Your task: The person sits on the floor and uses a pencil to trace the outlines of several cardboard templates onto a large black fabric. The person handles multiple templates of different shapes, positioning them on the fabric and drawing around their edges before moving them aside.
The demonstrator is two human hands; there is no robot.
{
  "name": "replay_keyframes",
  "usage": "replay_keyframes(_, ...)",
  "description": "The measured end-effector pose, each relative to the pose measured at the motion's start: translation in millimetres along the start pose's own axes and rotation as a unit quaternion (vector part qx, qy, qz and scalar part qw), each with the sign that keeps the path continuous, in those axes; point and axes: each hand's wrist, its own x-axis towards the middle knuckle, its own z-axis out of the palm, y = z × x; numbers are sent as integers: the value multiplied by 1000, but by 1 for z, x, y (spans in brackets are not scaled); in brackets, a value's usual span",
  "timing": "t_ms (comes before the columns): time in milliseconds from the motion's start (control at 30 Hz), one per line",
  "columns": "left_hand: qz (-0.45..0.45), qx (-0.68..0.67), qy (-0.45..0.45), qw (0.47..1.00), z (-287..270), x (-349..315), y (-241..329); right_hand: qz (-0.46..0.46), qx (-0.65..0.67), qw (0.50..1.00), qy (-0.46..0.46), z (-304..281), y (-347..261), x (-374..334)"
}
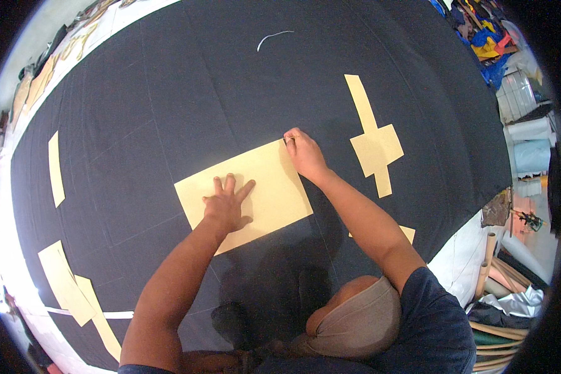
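A rectangular sheet of yellow card (271,187) lies at a slant on dark fabric (162,93). On its left part my left hand (226,206) rests flat, fingers spread. At the card's far right corner is my right hand (303,154), its fingers pinched together. A small thin thing shows at those fingertips, too little of it to name. Faint pale lines run across the fabric around the card.
To the right lie crossed yellow card pieces (377,149), and another piece (407,234) is partly behind my right arm. Narrow card strips (56,168) and overlapping pieces (68,287) lie at left. A white thread (271,38) is at the far side. Rolls of material (530,156) stand beyond the right edge.
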Motion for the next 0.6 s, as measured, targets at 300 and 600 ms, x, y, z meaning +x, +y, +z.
replay_keyframes(300, -2, -20, 15, 1000, 1, 2, 0, -79, -106, 985, -110, -26, 8, -71)
replay_keyframes(600, -2, -22, 33, 999, 7, 6, -1, -125, -93, 979, -131, -45, 13, -99)
